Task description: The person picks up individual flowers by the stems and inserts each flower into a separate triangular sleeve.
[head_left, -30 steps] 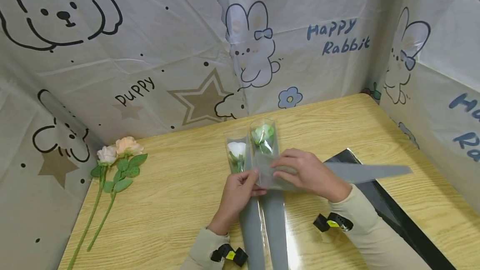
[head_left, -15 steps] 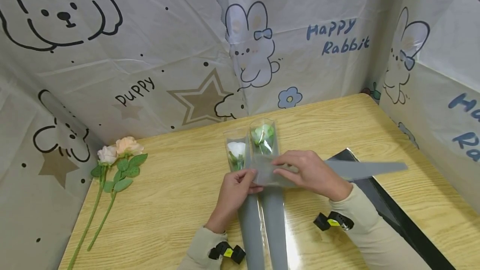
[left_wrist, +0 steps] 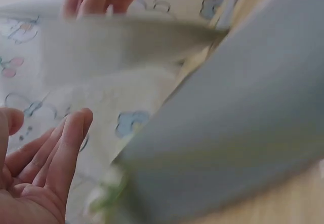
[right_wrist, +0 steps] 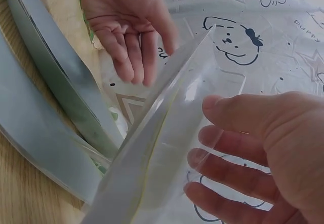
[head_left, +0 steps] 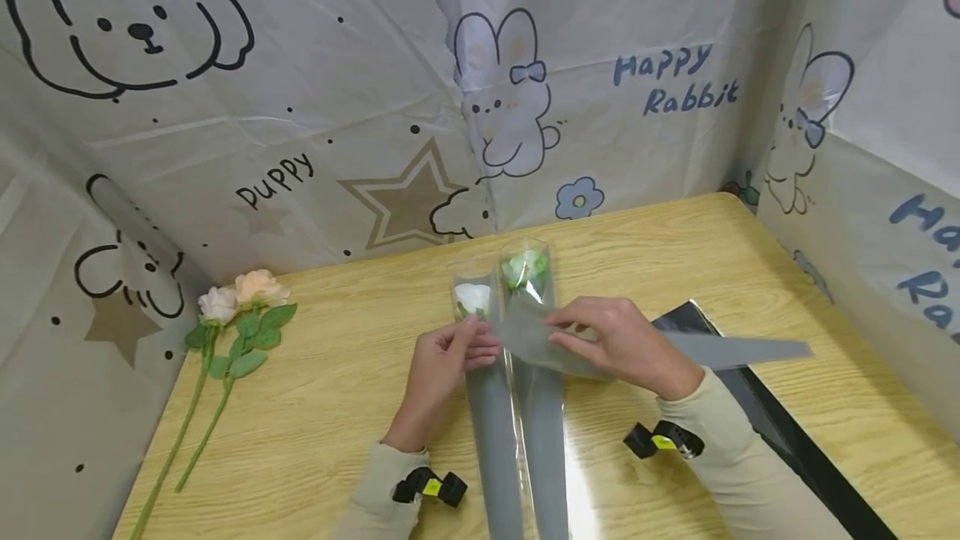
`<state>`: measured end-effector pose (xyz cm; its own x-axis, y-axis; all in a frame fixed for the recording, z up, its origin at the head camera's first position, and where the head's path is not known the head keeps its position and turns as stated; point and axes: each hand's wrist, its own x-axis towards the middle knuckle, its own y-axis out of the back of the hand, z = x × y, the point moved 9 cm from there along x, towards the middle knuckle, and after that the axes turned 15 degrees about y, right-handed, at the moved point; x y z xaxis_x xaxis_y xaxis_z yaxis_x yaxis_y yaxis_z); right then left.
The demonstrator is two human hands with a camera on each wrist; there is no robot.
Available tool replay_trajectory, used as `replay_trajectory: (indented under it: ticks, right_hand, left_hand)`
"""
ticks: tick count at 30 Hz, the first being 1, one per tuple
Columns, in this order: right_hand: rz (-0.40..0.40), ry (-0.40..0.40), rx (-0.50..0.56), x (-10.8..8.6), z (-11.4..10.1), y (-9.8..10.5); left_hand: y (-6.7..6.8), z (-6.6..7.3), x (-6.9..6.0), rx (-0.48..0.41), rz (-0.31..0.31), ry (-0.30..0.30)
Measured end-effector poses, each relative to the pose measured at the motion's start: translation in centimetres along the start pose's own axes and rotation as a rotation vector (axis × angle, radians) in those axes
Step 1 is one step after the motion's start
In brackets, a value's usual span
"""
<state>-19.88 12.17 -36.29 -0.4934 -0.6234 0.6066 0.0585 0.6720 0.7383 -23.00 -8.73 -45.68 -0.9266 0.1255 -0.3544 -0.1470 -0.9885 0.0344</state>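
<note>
My right hand (head_left: 630, 348) pinches the wide end of a clear-and-grey flower sleeve (head_left: 528, 336), whose narrow tail points right. In the right wrist view its thumb and fingers are at the edge of the clear film (right_wrist: 192, 89). Facing that end, my left hand (head_left: 442, 365) has its fingers extended and apart from the sleeve; the left wrist view shows its fingers (left_wrist: 73, 138) holding nothing. Below the hands, two sleeved flowers lie side by side: a white one (head_left: 472, 298) and a greenish-white one (head_left: 525, 267). The held sleeve covers part of the second.
Two loose roses, one pale pink (head_left: 217, 305) and one peach (head_left: 260, 286), lie at the left of the wooden table (head_left: 337, 407). A black flat pack (head_left: 798, 440) lies under the right forearm. Printed cloth (head_left: 360, 65) hangs behind the table.
My left hand has let go of the sleeve's edge and drawn back to the left, its fingers straighter. The right hand still holds the sleeve, whose freed end has swung slightly upward.
</note>
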Motion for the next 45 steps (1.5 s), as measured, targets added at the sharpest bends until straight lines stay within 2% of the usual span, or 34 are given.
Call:
replay_trajectory:
  ticks: [5,11,17,22,26,29,32,35,38,41,45]
  right_hand:
    - [0.045,0.027,0.021,0.1,0.0,0.0]
    - [0.079,0.045,-0.018,0.2,0.1,0.4]
    - [0.117,0.059,-0.042,0.1,0.2,0.9]
    - [0.128,0.063,-0.040,0.0,0.4,0.9]
    - [0.118,0.036,-0.020,-0.1,0.7,0.8]
    - [0.101,0.008,-0.002,-0.1,0.9,0.6]
    - [0.081,-0.015,0.017,-0.2,1.0,0.3]
    - [0.068,-0.030,0.032,-0.2,1.1,0.2]
    - [0.058,-0.042,0.044,-0.3,1.1,0.1]
    - [0.050,-0.053,0.039,-0.5,1.2,0.1]
    - [0.048,-0.051,0.037,-0.6,1.2,0.3]
  left_hand:
    - [5.0,0.7,-0.3,0.047,0.088,0.001]
    - [10.8,1.7,-1.0,0.156,0.207,-0.013]
    - [15.7,2.5,-1.5,0.338,0.340,-0.050]
    - [20.4,2.5,-1.1,0.459,0.468,-0.017]
    - [23.9,2.9,-0.8,0.609,0.586,0.007]
    - [26.0,3.1,-0.7,0.697,0.667,0.005]
    - [27.7,3.2,-0.6,0.739,0.719,0.001]
    - [29.4,3.0,-0.2,0.787,0.751,0.049]
    - [31.1,2.5,0.2,0.835,0.760,0.139]
    - [32.3,1.6,0.7,0.885,0.729,0.227]
    - [33.0,0.6,1.3,0.934,0.718,0.267]
